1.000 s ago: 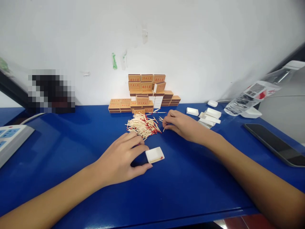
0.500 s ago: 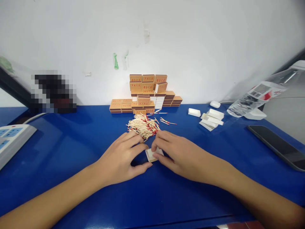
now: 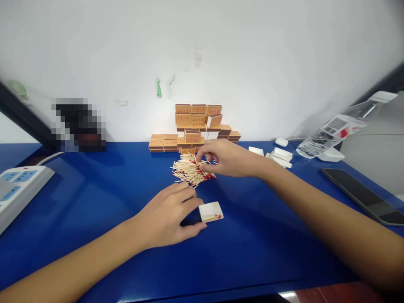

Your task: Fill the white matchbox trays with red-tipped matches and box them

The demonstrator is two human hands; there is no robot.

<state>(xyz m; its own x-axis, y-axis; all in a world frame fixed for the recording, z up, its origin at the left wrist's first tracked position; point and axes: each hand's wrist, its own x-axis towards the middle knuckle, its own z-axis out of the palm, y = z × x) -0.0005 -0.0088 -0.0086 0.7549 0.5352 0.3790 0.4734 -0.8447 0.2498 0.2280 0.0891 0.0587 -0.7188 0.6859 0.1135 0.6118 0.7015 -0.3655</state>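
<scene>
My left hand (image 3: 176, 212) rests on the blue table, thumb and index finger closed on the near and far corners of a white matchbox tray (image 3: 211, 209). A few red-tipped matches lie in the tray along its near side. Beyond it, a loose pile of matches (image 3: 188, 170) is heaped on the table. My right hand (image 3: 224, 158) is over the right side of this pile, its thumb and curled fingers pinching at the matches. Exactly how many it grips is hidden by the fingers.
Orange matchboxes (image 3: 198, 119) are stacked against the wall behind the pile. At right are white trays (image 3: 282, 155), a white earphone case (image 3: 281, 142), a tilted plastic bottle (image 3: 331, 130) and a phone (image 3: 360, 195). A power strip (image 3: 27, 189) lies at left.
My right hand has left the tray and moved forward to the match pile, uncovering the matches in the tray. My left hand stays at the tray's left end. The view has shifted slightly.
</scene>
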